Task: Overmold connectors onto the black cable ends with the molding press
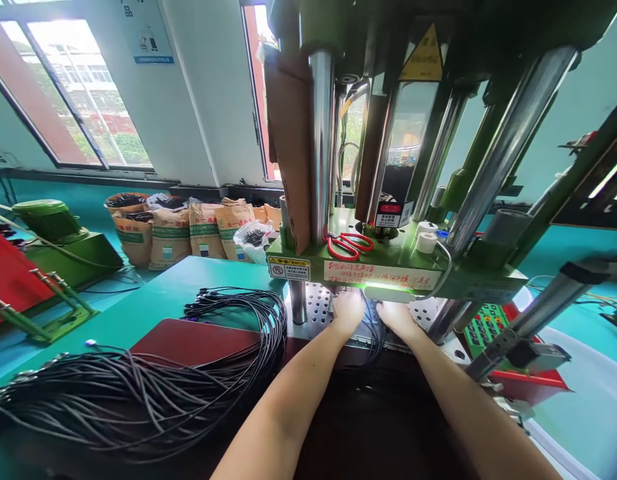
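Note:
Both arms reach in under the green upper plate (pixel 388 283) of a press machine. My left hand (pixel 349 308) is over the perforated metal bed (pixel 318 307), left of a small bundle of dark cables (pixel 372 327). To the right of those cables, my right hand (pixel 395 316) is at about the same depth. The fingers of both hands are largely hidden by the plate's edge and bright glare, so I cannot see what they hold. Between the hands, the dark cables run from the bed down over its front edge.
A large bundle of black cables (pixel 138 393) lies on the left, partly over a dark red board (pixel 193 340). Red-handled scissors (pixel 349 245) and white rolls (pixel 426 241) rest on the plate. A red tray (pixel 533 383) is at right. Filled sacks (pixel 173 233) line the wall.

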`<state>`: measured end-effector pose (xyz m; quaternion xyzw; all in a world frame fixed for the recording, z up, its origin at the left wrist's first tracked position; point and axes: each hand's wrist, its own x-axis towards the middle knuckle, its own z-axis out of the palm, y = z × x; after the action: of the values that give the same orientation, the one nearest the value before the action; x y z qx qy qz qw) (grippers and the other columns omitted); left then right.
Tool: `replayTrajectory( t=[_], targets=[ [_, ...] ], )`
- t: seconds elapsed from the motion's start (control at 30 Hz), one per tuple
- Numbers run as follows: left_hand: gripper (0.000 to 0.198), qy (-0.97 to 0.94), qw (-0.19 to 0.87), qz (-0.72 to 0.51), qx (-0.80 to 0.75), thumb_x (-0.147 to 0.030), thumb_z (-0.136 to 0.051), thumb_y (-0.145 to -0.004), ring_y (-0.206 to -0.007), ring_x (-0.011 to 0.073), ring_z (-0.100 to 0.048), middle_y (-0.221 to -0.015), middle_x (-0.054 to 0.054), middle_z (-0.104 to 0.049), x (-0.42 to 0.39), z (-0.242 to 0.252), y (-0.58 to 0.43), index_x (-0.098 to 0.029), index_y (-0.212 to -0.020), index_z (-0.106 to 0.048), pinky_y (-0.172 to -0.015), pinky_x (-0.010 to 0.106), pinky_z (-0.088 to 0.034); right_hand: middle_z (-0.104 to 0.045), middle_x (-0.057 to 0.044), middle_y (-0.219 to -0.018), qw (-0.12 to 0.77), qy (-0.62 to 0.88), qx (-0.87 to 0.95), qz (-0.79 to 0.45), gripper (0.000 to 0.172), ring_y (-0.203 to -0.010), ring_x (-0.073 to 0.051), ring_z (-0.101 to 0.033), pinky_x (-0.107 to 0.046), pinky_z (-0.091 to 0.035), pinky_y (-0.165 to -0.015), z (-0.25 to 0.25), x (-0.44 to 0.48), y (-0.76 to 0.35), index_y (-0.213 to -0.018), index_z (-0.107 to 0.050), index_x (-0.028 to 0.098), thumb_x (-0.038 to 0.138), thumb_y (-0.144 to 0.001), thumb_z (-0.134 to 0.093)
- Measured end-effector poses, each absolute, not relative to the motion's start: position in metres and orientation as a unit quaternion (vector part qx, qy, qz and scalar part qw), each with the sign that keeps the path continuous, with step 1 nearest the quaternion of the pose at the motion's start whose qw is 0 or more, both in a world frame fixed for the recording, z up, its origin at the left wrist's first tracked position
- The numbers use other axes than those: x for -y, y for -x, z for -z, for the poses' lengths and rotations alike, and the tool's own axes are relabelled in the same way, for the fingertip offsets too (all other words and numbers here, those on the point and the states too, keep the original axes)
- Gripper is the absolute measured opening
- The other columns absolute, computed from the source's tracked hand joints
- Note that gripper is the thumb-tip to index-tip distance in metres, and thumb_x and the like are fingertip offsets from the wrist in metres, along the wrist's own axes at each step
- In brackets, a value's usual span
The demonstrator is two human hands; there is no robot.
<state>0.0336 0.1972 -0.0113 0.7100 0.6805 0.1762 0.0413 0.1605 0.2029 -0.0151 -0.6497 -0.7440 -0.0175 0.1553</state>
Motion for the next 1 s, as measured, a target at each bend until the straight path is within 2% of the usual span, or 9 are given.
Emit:
replayTrajectory(
  t=[0.17,0.27,0.4,0.57,0.73,0.87,1.0],
  targets=[
    [0.026,-0.737,0.045,-0.156,-0.656,-0.012,-0.040,-0.078,-0.083,0.0211,-0.061,-0.085,0.011,-0.065,-0.204,0.014,-0.025,-0.012,-0.087,-0.065,-0.072,0.031,-0.047,-0.067,-0.012,-0.089,0.163,0.643,0.748,0.022,0.021,-0.087,-0.023,-0.060,-0.034,-0.043,-0.079,0.017,-0.205,-0.160,-0.087,-0.066,0.013,0.011,-0.077,-0.047],
    [0.029,-0.743,0.039,-0.155,-0.650,-0.008,-0.039,-0.077,-0.084,0.0220,-0.060,-0.087,0.012,-0.065,-0.203,0.015,-0.025,-0.011,-0.091,-0.064,-0.071,0.032,-0.047,-0.067,-0.011,-0.084,0.173,0.635,0.753,0.022,0.023,-0.086,-0.024,-0.060,-0.030,-0.043,-0.077,0.020,-0.207,-0.160,-0.080,-0.067,0.015,0.010,-0.075,-0.045],
    [0.031,-0.742,0.032,-0.156,-0.651,-0.007,-0.038,-0.077,-0.085,0.0214,-0.060,-0.090,0.012,-0.064,-0.204,0.016,-0.028,-0.012,-0.095,-0.063,-0.070,0.031,-0.047,-0.068,-0.010,-0.082,0.189,0.617,0.763,0.022,0.025,-0.085,-0.022,-0.060,-0.030,-0.043,-0.078,0.023,-0.210,-0.162,-0.080,-0.066,0.015,0.007,-0.075,-0.043],
    [0.029,-0.738,0.019,-0.167,-0.653,-0.010,-0.037,-0.079,-0.078,0.0210,-0.060,-0.081,0.010,-0.064,-0.204,0.012,-0.033,-0.013,-0.087,-0.065,-0.066,0.031,-0.047,-0.067,-0.009,-0.086,0.210,0.581,0.785,0.032,0.028,-0.084,-0.021,-0.060,-0.033,-0.043,-0.080,0.019,-0.215,-0.163,-0.090,-0.064,0.015,0.006,-0.077,-0.042],
    [0.030,-0.750,-0.012,-0.207,-0.628,-0.020,-0.038,-0.083,-0.091,0.0237,-0.055,-0.091,0.011,-0.063,-0.194,0.012,-0.044,-0.014,-0.097,-0.063,-0.074,0.035,-0.044,-0.066,-0.007,-0.091,0.224,0.542,0.809,0.044,0.025,-0.086,-0.019,-0.059,-0.035,-0.043,-0.082,0.013,-0.215,-0.159,-0.094,-0.063,0.018,0.013,-0.084,-0.041],
    [0.025,-0.763,-0.015,-0.218,-0.608,-0.021,-0.044,-0.080,-0.089,0.0237,-0.054,-0.082,0.010,-0.063,-0.193,0.018,-0.046,-0.013,-0.091,-0.065,-0.079,0.036,-0.041,-0.064,-0.007,-0.094,0.224,0.528,0.818,0.048,0.018,-0.085,-0.019,-0.059,-0.038,-0.043,-0.082,0.014,-0.215,-0.153,-0.095,-0.062,0.016,0.024,-0.086,-0.048],
    [0.027,-0.752,-0.010,-0.235,-0.616,-0.021,-0.044,-0.080,-0.093,0.0238,-0.052,-0.083,0.011,-0.063,-0.197,0.024,-0.044,-0.013,-0.096,-0.064,-0.082,0.035,-0.039,-0.063,-0.006,-0.096,0.212,0.533,0.818,0.045,0.018,-0.085,-0.018,-0.058,-0.039,-0.043,-0.082,0.016,-0.216,-0.151,-0.094,-0.061,0.015,0.029,-0.086,-0.051]
  ],
)
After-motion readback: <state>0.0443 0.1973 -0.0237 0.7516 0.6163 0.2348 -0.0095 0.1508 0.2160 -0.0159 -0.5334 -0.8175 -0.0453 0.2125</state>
